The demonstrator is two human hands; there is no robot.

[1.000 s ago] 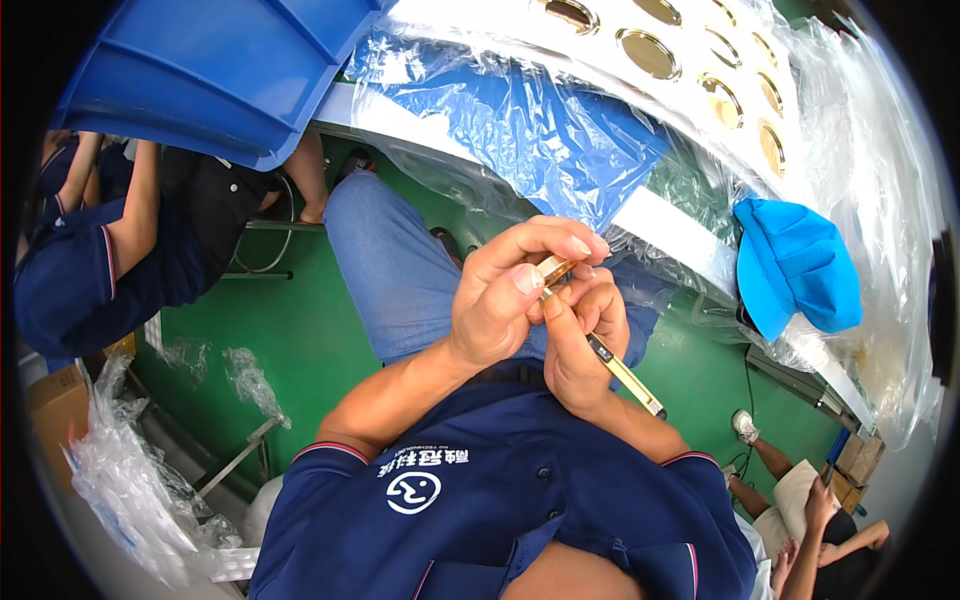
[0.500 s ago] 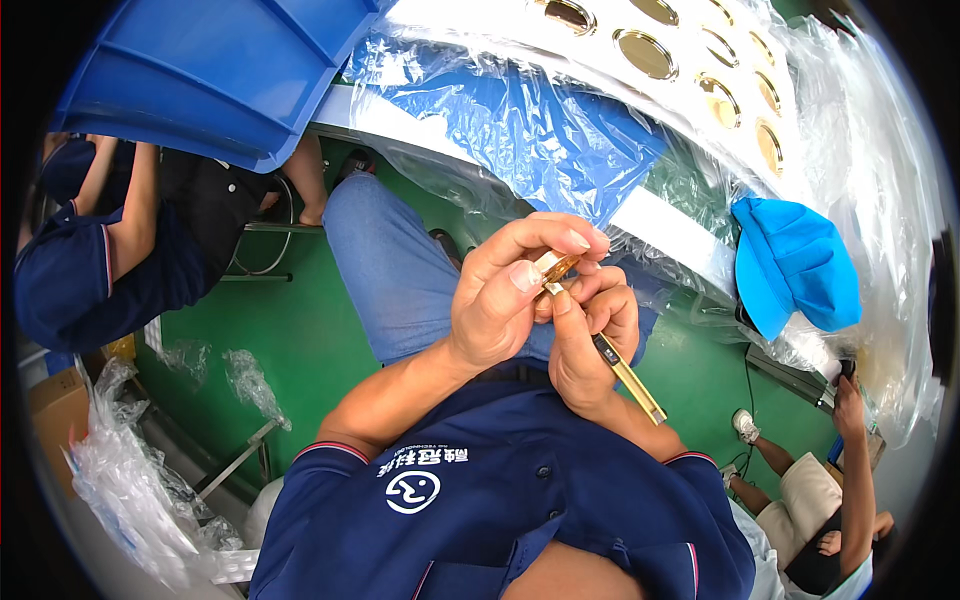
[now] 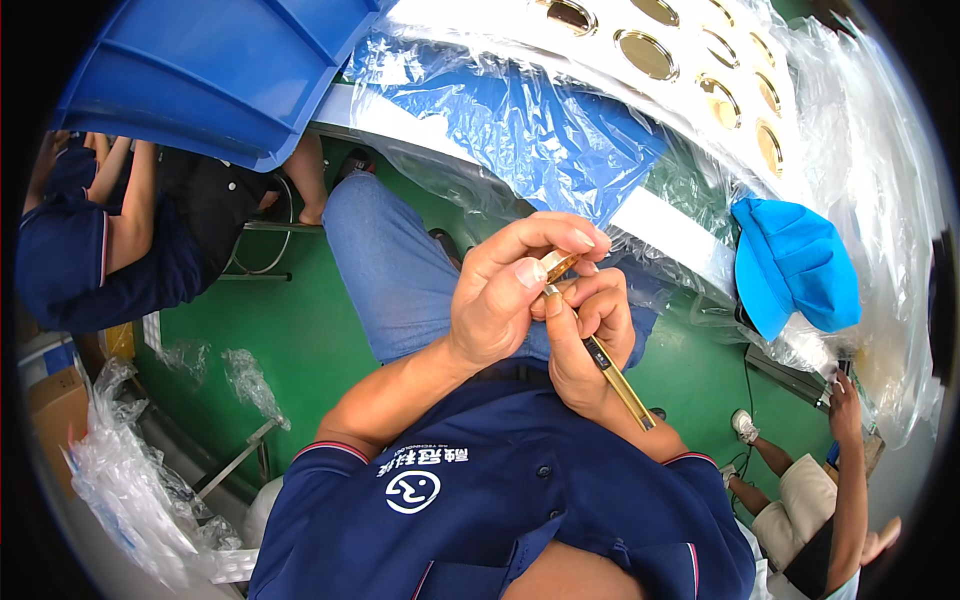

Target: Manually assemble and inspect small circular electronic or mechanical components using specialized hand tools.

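Above my lap, my left hand (image 3: 505,290) grips a small shiny gold round piece (image 3: 560,266) by its edge, between thumb and fingers. Close against it, my right hand (image 3: 590,335) is closed around a slim gold utility knife (image 3: 625,385). The knife's front end meets the piece at its lower edge; how far the blade touches is hidden by my fingers. Its rear end sticks out toward my right forearm. Similar gold round pieces (image 3: 646,54) lie in a white tray (image 3: 610,88) on the table ahead.
A large blue bin (image 3: 215,70) stands at the far left. Clear plastic film (image 3: 500,120) drapes over the table edge, and a blue cap (image 3: 797,265) lies on its right. Co-workers sit left (image 3: 150,230) and right (image 3: 800,500). Plastic bags (image 3: 130,480) heap at the lower left.
My right hand and the knife have shifted slightly left, with the knife's rear end swinging inward. My left hand stays nearly still. The co-worker's arm at the right has moved down.
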